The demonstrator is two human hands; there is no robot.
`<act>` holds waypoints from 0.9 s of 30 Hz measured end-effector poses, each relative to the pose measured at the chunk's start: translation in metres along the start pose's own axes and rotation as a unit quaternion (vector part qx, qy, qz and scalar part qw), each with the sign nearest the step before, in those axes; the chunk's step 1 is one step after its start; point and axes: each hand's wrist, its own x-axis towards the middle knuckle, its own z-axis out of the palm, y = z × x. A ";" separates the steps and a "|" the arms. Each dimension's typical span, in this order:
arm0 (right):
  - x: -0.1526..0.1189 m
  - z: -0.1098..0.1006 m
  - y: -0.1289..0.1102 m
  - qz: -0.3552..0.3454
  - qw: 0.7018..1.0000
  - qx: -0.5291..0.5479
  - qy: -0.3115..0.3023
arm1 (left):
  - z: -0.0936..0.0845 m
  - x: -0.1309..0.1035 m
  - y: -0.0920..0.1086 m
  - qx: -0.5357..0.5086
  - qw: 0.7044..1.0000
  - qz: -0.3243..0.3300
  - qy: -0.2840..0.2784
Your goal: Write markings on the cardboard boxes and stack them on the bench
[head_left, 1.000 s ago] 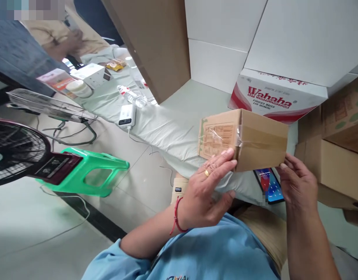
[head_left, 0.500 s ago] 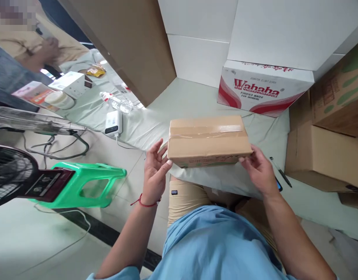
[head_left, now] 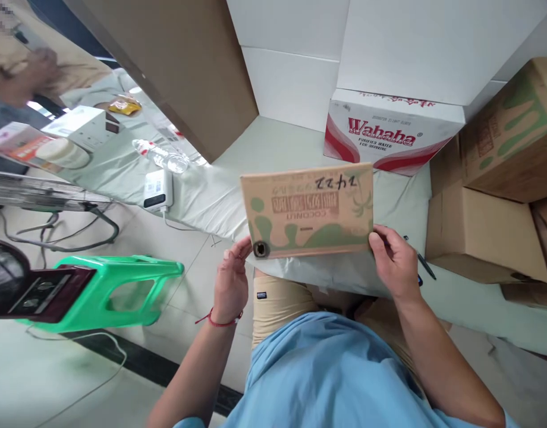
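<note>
A brown cardboard box (head_left: 309, 214) with green print faces up in front of me, its printed text and the handwritten 2422 upside down. A dark round hole shows at its lower left corner. My right hand (head_left: 396, 261) grips the lower right corner, thumb on the printed face and fingers behind. At the lower left corner is my left hand (head_left: 232, 279), its fingers bent against the box edge and partly hidden behind it. A red string bracelet circles my left wrist.
A Wahaha carton (head_left: 389, 134) stands behind the box on the cloth-covered table (head_left: 286, 139). Open cartons (head_left: 492, 232) sit at right, near a pen (head_left: 427, 267). To the left are a white device (head_left: 158, 190), bottles, a green stool (head_left: 108, 291), a fan and another person.
The box has turned from its taped side to its printed side. My left fingers have closed in at its lower left corner. The view has shifted slightly to the right.
</note>
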 end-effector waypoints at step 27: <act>-0.011 -0.020 0.013 -0.072 0.992 0.012 -0.106 | 0.005 -0.018 -0.004 -0.020 1.000 -0.007 0.005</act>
